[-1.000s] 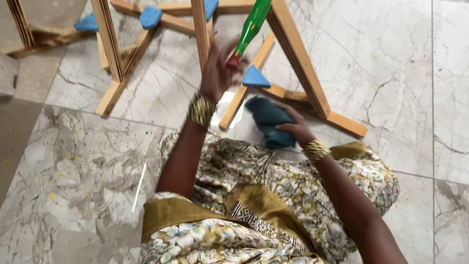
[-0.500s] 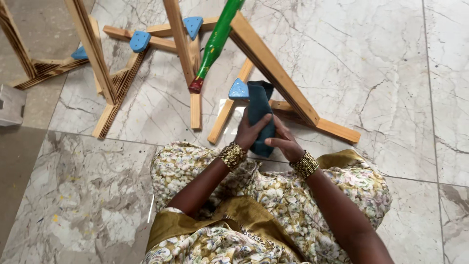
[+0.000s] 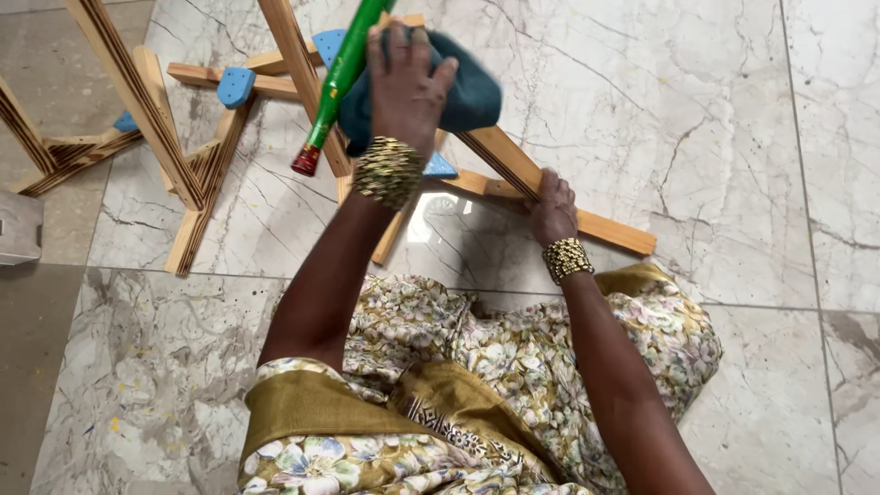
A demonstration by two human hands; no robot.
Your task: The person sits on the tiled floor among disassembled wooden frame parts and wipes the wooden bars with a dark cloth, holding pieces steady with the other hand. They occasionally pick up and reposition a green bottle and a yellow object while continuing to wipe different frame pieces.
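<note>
My left hand (image 3: 405, 82) is raised and grips a dark teal cloth (image 3: 467, 92), pressing it on a slanted wooden leg (image 3: 500, 151) of a wooden frame. A green rod with a red tip (image 3: 337, 78) leans just left of that hand. Lower right, my right hand (image 3: 553, 209) closes around the same wooden leg near the floor bar (image 3: 605, 229). Both wrists wear gold beaded bracelets.
More wooden frame legs (image 3: 174, 137) with blue plastic joint pads (image 3: 235, 85) stand at the upper left on a marble tile floor (image 3: 752, 137). A grey box (image 3: 20, 229) sits at the left edge. My lap in a floral garment (image 3: 513, 357) fills the bottom.
My left hand has taken the teal cloth and lifted it from the floor bar up onto the slanted leg. My right hand let go of the cloth and gripped the leg.
</note>
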